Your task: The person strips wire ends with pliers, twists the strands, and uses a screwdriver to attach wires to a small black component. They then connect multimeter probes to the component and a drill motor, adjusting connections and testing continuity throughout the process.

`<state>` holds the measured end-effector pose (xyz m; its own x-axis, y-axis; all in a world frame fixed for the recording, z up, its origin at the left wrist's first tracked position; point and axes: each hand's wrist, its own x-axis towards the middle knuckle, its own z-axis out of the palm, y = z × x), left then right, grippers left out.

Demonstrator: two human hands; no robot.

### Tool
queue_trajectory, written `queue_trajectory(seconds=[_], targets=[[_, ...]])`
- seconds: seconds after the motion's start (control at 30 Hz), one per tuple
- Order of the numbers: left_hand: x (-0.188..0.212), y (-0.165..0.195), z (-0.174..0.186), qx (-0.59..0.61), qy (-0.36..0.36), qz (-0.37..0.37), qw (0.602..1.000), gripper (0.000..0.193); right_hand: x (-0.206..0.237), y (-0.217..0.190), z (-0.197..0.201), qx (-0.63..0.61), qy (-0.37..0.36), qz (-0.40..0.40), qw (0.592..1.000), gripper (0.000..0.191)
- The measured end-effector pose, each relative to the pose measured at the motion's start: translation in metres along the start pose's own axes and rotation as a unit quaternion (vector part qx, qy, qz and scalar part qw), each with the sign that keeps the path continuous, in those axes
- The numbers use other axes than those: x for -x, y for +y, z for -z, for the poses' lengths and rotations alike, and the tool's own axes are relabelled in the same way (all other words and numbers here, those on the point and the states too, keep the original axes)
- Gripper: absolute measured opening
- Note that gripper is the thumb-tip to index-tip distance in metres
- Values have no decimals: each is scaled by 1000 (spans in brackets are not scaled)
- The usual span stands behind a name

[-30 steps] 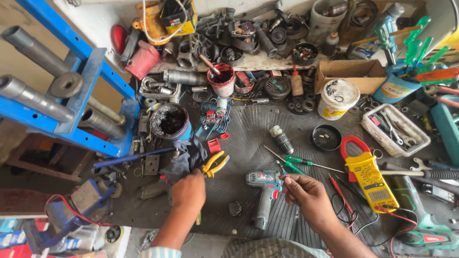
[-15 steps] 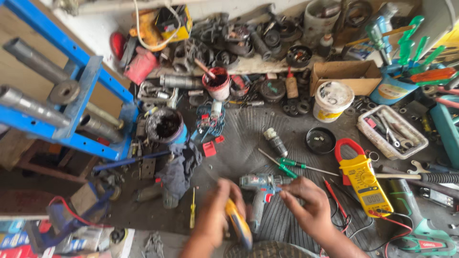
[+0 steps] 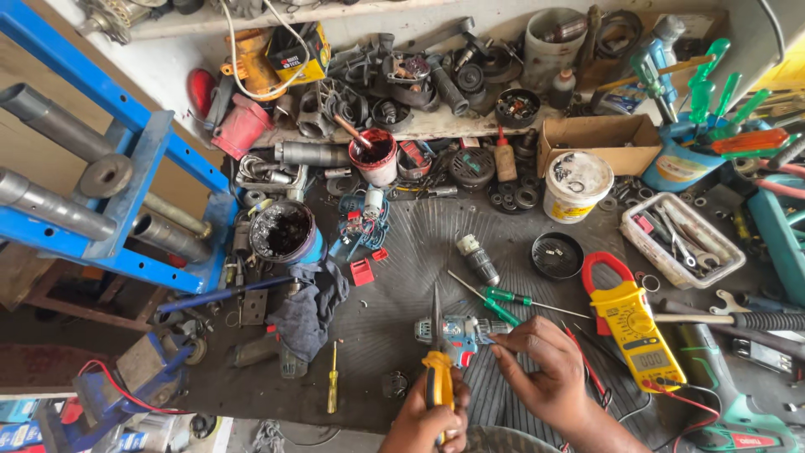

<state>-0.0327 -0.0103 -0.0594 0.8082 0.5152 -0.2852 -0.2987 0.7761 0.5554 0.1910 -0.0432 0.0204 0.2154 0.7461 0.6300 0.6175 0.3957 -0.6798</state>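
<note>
Dark ribbed rubber bench mat (image 3: 419, 243), lying cluttered with tools. Left hand (image 3: 423, 419) gripping yellow-handled pliers (image 3: 438, 369); right hand (image 3: 545, 369) pinching blue drill body (image 3: 457, 331). Blue steel rack (image 3: 142, 168) standing alongside.

1. Drill body (image 3: 457, 333): landmark, lying on the surface (image 3: 402, 252).
2. Pliers (image 3: 437, 369): just left of it, tips rising beside it.
3. Screwdrivers (image 3: 495, 298): just behind it.
4. Clamp meter (image 3: 631, 323): right of it.
5. Rag (image 3: 306, 306): left of it.

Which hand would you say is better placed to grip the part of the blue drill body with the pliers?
Probably the left hand: it holds the yellow-handled pliers, tips at the blue drill body. The right hand steadies the body.
</note>
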Motion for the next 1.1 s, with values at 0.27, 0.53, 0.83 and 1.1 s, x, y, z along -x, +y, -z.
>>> queue_trajectory(seconds=[0.27,0.53,0.83,1.1], targets=[[12,17,-21,-501,115,-83,854,39,8,-1,-6,-11,17,-42,999,14],[15,22,-43,-597,113,-75,791,67,3,-13,-1,19,-4,-50,999,12],[20,35,-59,-724,159,-160,652,80,-6,-29,8,34,-129,-5,991,13],[24,54,-49,-739,152,-215,620,72,27,8,-21,-159,-12,-305,939,12]])
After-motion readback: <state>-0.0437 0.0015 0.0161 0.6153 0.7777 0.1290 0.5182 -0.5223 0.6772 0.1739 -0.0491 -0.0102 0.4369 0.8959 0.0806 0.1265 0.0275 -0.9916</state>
